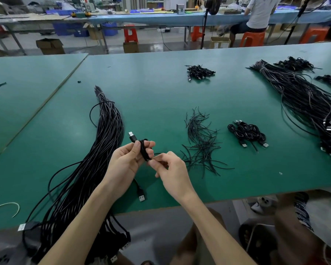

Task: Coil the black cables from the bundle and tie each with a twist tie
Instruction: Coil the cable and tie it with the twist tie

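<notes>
- Above the near edge of the green table (161,88), the left hand (126,159) has its fingers curled round a small coiled cable (144,150), thumb pressed against the loops. A USB plug (131,136) sticks up from the top of the coil.
- At the coil's lower end, the right hand (170,169) pinches a thin black strand (157,154) between thumb and forefinger, with the other fingers tucked in. I cannot tell whether that strand is a tie or the cable's own tail.
- I judge this to be the tying stage: the coil is formed and the binding is starting or about to start.
- The next move, as I read it, is to wrap a tie round the coil's waist and twist its ends. The left hand must hold the loops tight meanwhile so they do not spring apart.
- Just to the right lies a heap of loose twist ties (201,146), and beyond it a pile of finished coils (246,132).
- To the left, the long bundle (96,159) of uncoiled cables runs off the table's near edge, so I reckon plenty is left to do.
</notes>
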